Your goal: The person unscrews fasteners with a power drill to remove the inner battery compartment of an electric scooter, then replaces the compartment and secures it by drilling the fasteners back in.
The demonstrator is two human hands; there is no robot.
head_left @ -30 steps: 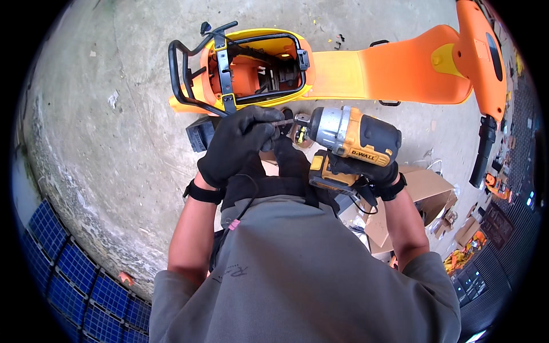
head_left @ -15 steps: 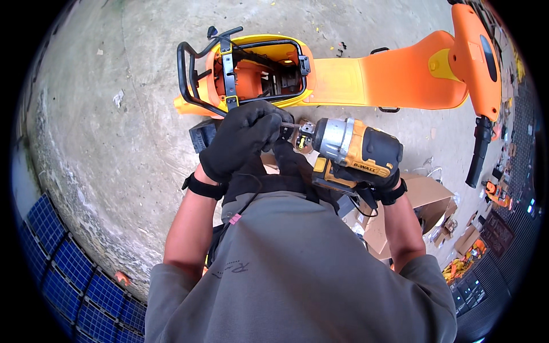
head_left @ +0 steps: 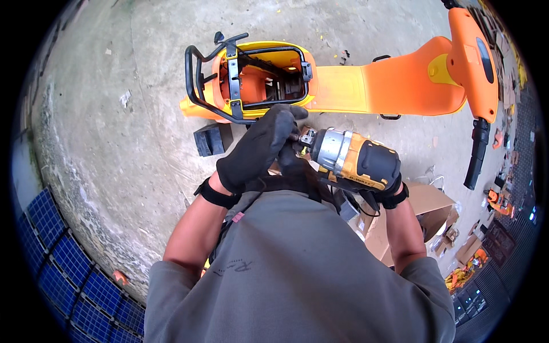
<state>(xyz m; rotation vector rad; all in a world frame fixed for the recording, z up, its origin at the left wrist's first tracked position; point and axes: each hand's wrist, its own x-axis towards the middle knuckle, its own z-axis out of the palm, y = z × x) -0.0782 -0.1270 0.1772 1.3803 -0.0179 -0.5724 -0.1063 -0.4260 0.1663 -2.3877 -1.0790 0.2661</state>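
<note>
My gloved left hand (head_left: 254,150) is closed at the front of a yellow-black cordless power tool (head_left: 360,157), around a small piece that its fingers mostly hide. My gloved right hand (head_left: 389,186), largely behind that tool, grips it from beneath. The tool's silver-collared nose points left, toward my left fingers, with a small metal fitting (head_left: 306,139) at its tip. Beyond my hands lies an orange-yellow scooter body (head_left: 337,86) with an open compartment, a black tube frame (head_left: 190,71) crossed by a metal bracket, and a handlebar column (head_left: 472,63) at the right.
A black box (head_left: 209,140) sits on the concrete floor (head_left: 114,160) beside the scooter. Cardboard boxes (head_left: 417,211) and scattered orange parts (head_left: 497,203) lie at the right. Blue grid-like pallets (head_left: 103,280) line the lower left edge.
My left hand has shifted slightly right and turned, now covering the thin metal piece seen earlier at the tool's tip. The tool has lowered slightly, and the scooter appears lower in the view.
</note>
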